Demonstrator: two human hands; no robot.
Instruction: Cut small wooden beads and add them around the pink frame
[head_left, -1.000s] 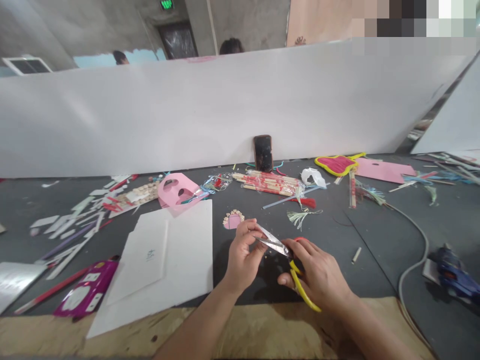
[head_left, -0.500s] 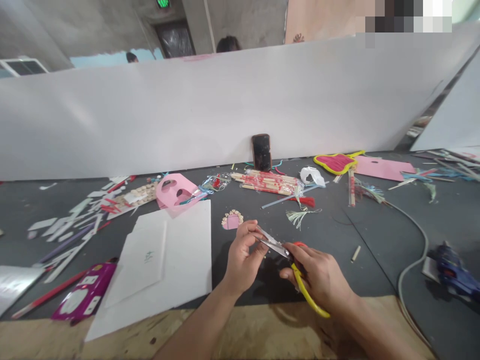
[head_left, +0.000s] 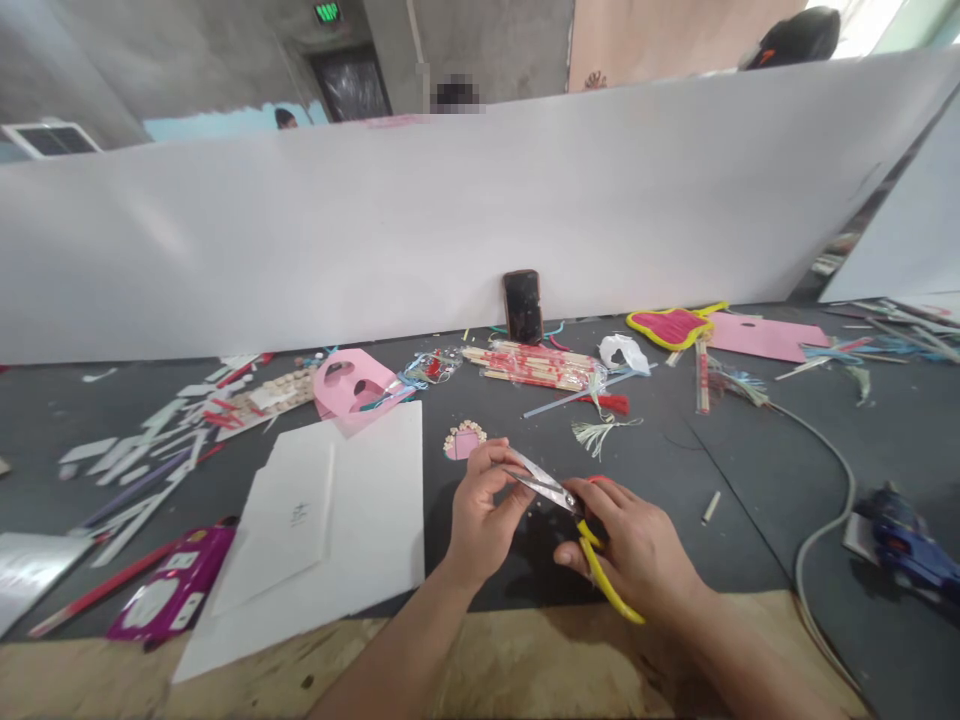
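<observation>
My right hand (head_left: 626, 540) holds a pair of scissors (head_left: 551, 488) with yellow and red handles, their blades parted a little and pointing left. At the blade tips, my left hand (head_left: 486, 510) is closed in a pinch. Whatever lies between its fingers is too small or hidden to make out. Just beyond the left fingertips, a small pink piece edged with pale beads or chips (head_left: 465, 440) lies on the dark table. Small pale crumbs are scattered under the scissors.
White sheets (head_left: 375, 510) lie on the left, near a purple packet (head_left: 176, 585). Wrapped sticks (head_left: 536, 365) and a phone (head_left: 523, 305) are ahead, before a white partition (head_left: 375, 230). Tassels (head_left: 596, 435), a grey cable (head_left: 847, 480) and a blue tool (head_left: 911, 550) are to the right.
The scissors' lower yellow handle has swung slightly up and left, and the blades have shifted a little left. Both hands keep nearly the same place.
</observation>
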